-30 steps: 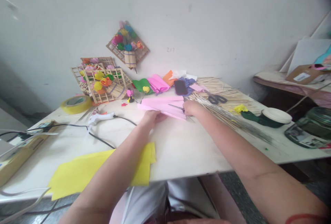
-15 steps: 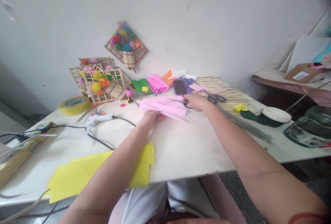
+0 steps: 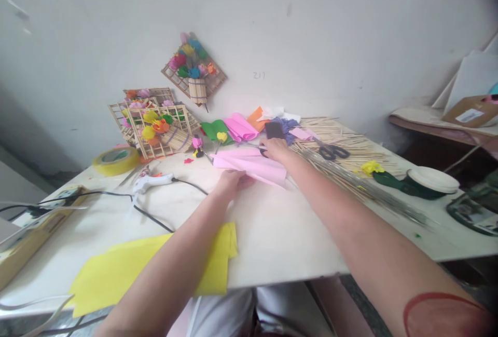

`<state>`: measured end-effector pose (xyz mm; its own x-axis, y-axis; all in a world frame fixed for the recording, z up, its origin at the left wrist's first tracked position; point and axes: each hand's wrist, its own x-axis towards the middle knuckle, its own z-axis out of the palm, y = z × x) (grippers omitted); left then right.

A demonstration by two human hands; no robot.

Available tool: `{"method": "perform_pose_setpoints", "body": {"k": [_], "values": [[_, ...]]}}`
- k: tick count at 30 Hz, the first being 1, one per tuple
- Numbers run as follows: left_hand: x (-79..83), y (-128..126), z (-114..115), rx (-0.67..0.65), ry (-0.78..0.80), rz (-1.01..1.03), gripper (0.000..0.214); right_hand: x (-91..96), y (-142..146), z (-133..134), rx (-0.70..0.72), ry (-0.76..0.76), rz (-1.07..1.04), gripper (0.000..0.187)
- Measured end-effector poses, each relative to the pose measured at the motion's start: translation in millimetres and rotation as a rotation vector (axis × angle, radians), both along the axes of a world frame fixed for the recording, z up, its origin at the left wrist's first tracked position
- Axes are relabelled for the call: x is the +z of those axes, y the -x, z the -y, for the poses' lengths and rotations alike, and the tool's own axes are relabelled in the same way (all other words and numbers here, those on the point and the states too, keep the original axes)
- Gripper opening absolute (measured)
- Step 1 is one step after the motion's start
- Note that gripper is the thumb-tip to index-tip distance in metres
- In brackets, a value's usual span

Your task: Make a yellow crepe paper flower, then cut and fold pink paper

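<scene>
A pale pink sheet of crepe paper (image 3: 266, 167) lies partly folded on the white table. My left hand (image 3: 233, 181) grips its near edge, fingers closed on it and partly hidden. At the far edge of the sheet, my right hand (image 3: 275, 149) is closed round the dark handles of a pair of scissors (image 3: 263, 152). Their blades point left along the paper's far edge; whether they are parted is too small to tell. Beyond my right hand lies a dark phone (image 3: 274, 130).
Yellow paper (image 3: 116, 269) lies near my left forearm, beside a white glue gun (image 3: 150, 183) with a black cord. Tape (image 3: 115, 161) and flower-decorated stick frames (image 3: 155, 129) stand at left. Right are more scissors (image 3: 333, 151), thin sticks (image 3: 358, 145), wires (image 3: 389, 203) and a glass jar (image 3: 476, 204).
My right hand has moved left along the paper's far edge with the scissors. My left hand keeps its hold. The view has shifted slightly.
</scene>
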<state>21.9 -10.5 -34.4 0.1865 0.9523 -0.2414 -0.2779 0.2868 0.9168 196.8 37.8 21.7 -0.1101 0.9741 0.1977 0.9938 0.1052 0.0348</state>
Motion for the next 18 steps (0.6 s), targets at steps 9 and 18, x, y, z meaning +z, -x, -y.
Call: {"method": "perform_pose_setpoints", "body": {"k": [9,18], "values": [[-4.6,0,-1,0.013,-0.03,-0.049,0.005,-13.3,-2,-27,0.168,0.081,0.058,0.037],[-6.9,-4,1,0.042,-0.022,-0.021,0.005,-13.2,-4,-27,0.195,-0.017,0.058,0.038]]}}
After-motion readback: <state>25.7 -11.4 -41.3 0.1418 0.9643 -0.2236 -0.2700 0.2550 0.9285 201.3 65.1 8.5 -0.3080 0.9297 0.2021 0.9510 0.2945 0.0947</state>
